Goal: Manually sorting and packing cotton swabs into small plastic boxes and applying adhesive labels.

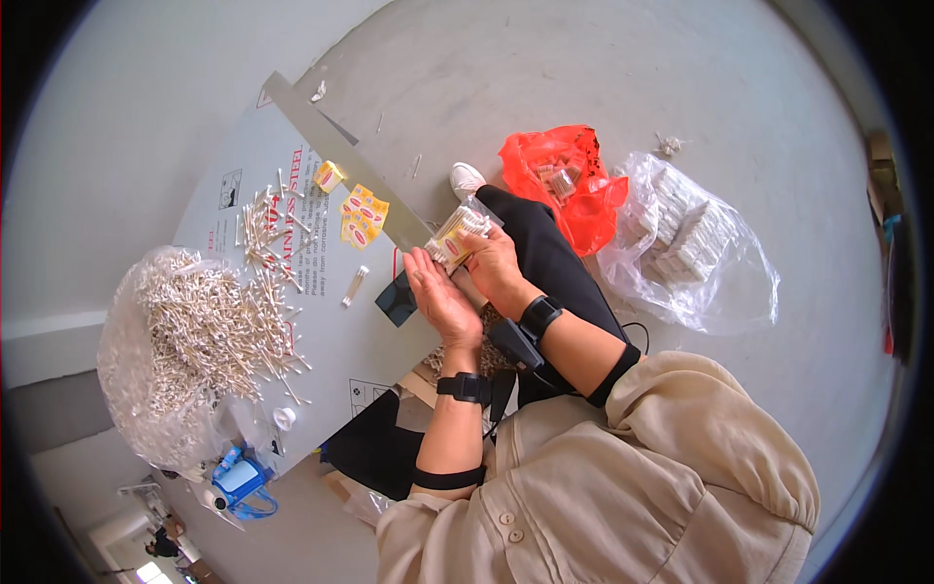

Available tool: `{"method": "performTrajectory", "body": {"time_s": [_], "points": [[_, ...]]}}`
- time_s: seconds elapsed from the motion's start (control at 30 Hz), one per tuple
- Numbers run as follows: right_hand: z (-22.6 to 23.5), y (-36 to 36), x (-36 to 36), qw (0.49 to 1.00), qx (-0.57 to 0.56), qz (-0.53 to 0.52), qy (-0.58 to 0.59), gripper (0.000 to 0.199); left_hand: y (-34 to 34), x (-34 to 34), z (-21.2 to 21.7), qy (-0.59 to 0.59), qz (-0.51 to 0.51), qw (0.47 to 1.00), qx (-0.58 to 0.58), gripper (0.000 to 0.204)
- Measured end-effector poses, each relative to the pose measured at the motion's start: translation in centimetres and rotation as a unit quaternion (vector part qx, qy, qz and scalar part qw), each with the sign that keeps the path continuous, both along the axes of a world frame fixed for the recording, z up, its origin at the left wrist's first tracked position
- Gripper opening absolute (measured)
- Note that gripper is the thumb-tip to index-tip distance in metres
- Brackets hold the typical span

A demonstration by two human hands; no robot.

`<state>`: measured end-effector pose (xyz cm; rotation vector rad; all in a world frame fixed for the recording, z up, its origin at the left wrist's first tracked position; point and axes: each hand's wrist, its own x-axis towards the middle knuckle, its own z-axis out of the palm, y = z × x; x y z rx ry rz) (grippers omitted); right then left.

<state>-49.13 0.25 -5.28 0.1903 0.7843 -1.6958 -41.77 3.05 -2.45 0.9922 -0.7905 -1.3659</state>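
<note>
My right hand [496, 268] grips a small see-through pack of cotton swabs [457, 234] with a yellow label. Beside and just below it, my left hand [443, 300] is turned palm up, its fingers stretched out close to the pack's lower edge. Whether those fingertips touch the pack I cannot tell. On the sheet-covered table [331, 336] to the left lie a small bundle of swabs [356, 286], several yellow printed labels [364, 216] and a yellow stack of labels [329, 176]. A big heap of loose cotton swabs [209, 321] spills from a see-through bag.
On the floor at right sit a red plastic bag [572, 185] holding packs and a see-through bag [696, 243] full of white swab bundles. A blue object with a handle [243, 482] and a white cap [284, 419] are near the heap. A dark square [396, 299] lies at the table's edge.
</note>
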Motion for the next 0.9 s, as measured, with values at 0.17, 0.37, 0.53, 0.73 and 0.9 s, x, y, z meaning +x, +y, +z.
{"method": "performTrajectory", "body": {"time_s": [0.17, 0.37, 0.53, 0.73, 0.9], "points": [[0.0, 0.2, 0.1, 1.0, 0.002, 0.001, 0.006, 0.025, 0.0, 0.1, -0.1, 0.012, -0.009, 1.0, -0.005, 0.075], [-0.3, 0.3, -0.2, 1.0, -0.014, 0.012, -0.01, 0.032, 0.2, 0.1, 0.2, -0.008, 0.0, 1.0, -0.006, 0.073], [-0.4, -0.4, -0.8, 0.999, -0.018, 0.008, -0.041, 0.042, 0.3, 0.2, 0.2, -0.023, -0.001, 1.0, 0.009, 0.077], [-0.1, -0.4, -0.4, 1.0, -0.012, 0.018, -0.015, 0.026, 0.4, 0.0, -0.2, -0.036, 0.002, 0.999, 0.002, 0.078], [0.9, -0.4, -0.2, 0.999, 0.005, 0.036, 0.009, 0.026, 0.4, 0.1, -0.3, -0.019, -0.006, 1.0, -0.002, 0.077]]}}
